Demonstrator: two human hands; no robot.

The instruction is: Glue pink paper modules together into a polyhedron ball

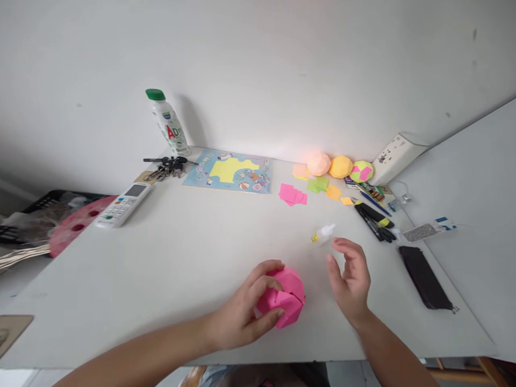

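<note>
My left hand (252,309) is wrapped round a pink folded-paper ball (291,301) near the table's front edge. Dark gaps show between some of the ball's panels. To the right of the ball, my right hand (351,277) is raised with thumb and fingers apart and nothing between them. A small clear glue bottle (322,235) with a yellow label lies just beyond my right fingertips, not held. Behind it are pink paper pieces (292,194), green pieces (318,184) and orange pieces (334,192).
Paper balls (341,167) line the wall beside a white box (397,158). Pens, a cutter (374,214) and a black pouch (427,278) lie right. A patterned sheet (231,172), keys (169,167), a bottle (171,126) and a remote (124,205) are at the back left.
</note>
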